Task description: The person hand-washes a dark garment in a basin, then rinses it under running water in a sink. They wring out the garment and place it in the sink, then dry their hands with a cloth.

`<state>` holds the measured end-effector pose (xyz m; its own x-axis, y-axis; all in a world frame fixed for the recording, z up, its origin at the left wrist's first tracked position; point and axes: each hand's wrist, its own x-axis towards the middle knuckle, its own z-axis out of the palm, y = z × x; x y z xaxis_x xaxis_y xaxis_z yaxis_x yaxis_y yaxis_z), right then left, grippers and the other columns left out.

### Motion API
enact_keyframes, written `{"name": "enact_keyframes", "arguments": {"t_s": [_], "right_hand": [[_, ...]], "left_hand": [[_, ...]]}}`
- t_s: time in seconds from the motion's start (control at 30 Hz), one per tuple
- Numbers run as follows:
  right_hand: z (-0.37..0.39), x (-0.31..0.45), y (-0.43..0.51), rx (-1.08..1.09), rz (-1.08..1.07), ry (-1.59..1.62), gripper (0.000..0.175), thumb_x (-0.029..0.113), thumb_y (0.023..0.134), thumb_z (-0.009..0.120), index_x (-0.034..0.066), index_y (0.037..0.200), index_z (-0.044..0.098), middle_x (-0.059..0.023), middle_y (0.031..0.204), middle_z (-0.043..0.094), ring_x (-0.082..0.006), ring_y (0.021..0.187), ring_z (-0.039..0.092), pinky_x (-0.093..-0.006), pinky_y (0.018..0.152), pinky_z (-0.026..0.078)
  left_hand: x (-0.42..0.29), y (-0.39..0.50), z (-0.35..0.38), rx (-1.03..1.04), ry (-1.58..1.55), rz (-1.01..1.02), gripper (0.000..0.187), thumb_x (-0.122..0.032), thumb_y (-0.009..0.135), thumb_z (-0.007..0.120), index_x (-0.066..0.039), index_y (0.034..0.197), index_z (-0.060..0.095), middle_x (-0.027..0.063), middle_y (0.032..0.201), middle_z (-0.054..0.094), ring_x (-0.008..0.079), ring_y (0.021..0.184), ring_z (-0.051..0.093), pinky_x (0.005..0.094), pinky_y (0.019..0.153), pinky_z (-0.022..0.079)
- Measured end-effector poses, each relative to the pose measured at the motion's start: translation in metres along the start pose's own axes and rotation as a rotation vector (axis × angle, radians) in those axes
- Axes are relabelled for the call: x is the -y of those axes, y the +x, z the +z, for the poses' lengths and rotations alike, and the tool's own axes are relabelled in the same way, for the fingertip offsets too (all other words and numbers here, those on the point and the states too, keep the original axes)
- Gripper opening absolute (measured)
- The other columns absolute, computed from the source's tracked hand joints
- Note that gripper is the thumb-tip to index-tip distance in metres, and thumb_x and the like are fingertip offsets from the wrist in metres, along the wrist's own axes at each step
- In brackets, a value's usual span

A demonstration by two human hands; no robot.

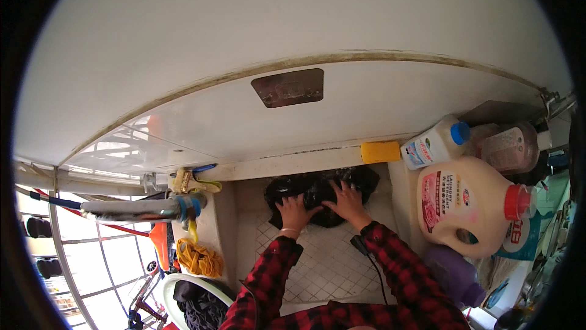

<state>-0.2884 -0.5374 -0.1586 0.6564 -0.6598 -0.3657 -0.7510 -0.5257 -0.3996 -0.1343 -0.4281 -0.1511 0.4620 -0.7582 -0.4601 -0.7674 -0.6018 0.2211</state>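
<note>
A dark, glossy, wet-looking cloth (pixel 316 192) lies bunched against the far wall of a pale laundry sink (pixel 229 220). My left hand (pixel 293 212) rests on the near left part of it, fingers spread and thumb pointing right. On its right part lies my right hand (pixel 349 204), also with spread fingers and a ring on one of them. Both palms face down, and neither hand visibly closes around the cloth. Beneath my forearms, the sink's washboard surface (pixel 316 266) shows a diamond pattern. The exact kind of cloth cannot be told.
On the right ledge stand a large laundry detergent jug (pixel 462 206), a blue-capped bottle (pixel 435 142) and a purple bottle (pixel 451 275). A yellow soap bar (pixel 381 152) sits on the back ledge. Leftward are a metal faucet (pixel 137 209), an orange-yellow cloth (pixel 199 258) and a basin (pixel 171 295) holding dark clothes.
</note>
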Motion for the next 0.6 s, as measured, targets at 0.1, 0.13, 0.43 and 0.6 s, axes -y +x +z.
{"name": "enact_keyframes", "arguments": {"t_s": [0.1, 0.13, 0.43, 0.6], "right_hand": [[0.018, -0.008, 0.03, -0.03, -0.021, -0.051, 0.055, 0.034, 0.082, 0.066, 0.0107, 0.131, 0.054, -0.0188, 0.134, 0.046, -0.0416, 0.116, 0.049, -0.0473, 0.089, 0.048], [0.023, -0.009, 0.038, -0.08, -0.036, -0.054, 0.052, 0.028, 0.082, 0.064, 0.0099, 0.13, 0.055, -0.019, 0.134, 0.047, -0.0413, 0.116, 0.05, -0.0463, 0.09, 0.048], [-0.011, -0.004, 0.037, -0.043, 0.034, 0.424, 0.048, 0.017, 0.077, 0.071, 0.0009, 0.121, 0.058, -0.0181, 0.12, 0.061, -0.0408, 0.108, 0.056, -0.0399, 0.09, 0.048], [-0.048, -0.028, -0.023, -0.057, 0.055, 0.83, 0.073, 0.038, 0.07, 0.081, 0.012, 0.132, 0.051, -0.0195, 0.129, 0.054, -0.0356, 0.12, 0.051, -0.0399, 0.099, 0.041]], "left_hand": [[0.005, 0.029, 0.018, -0.22, 0.038, 0.1, 0.085, -0.062, 0.071, 0.068, -0.009, 0.135, 0.05, 0.0227, 0.136, 0.047, 0.0439, 0.125, 0.043, 0.0657, 0.099, 0.03], [0.007, 0.041, 0.024, -0.418, 0.021, 0.2, 0.08, -0.057, 0.073, 0.069, -0.008, 0.133, 0.051, 0.0231, 0.136, 0.046, 0.0452, 0.125, 0.043, 0.0626, 0.101, 0.03], [0.018, 0.06, -0.009, 0.195, -0.236, 0.133, 0.069, -0.043, 0.077, 0.071, -0.002, 0.13, 0.053, 0.0206, 0.128, 0.057, 0.0367, 0.116, 0.055, 0.043, 0.097, 0.044], [0.06, 0.007, -0.043, -0.035, -1.023, 0.005, 0.082, -0.052, 0.07, 0.078, 0.0, 0.129, 0.053, 0.0249, 0.126, 0.055, 0.0373, 0.117, 0.054, 0.0403, 0.097, 0.044]]}}
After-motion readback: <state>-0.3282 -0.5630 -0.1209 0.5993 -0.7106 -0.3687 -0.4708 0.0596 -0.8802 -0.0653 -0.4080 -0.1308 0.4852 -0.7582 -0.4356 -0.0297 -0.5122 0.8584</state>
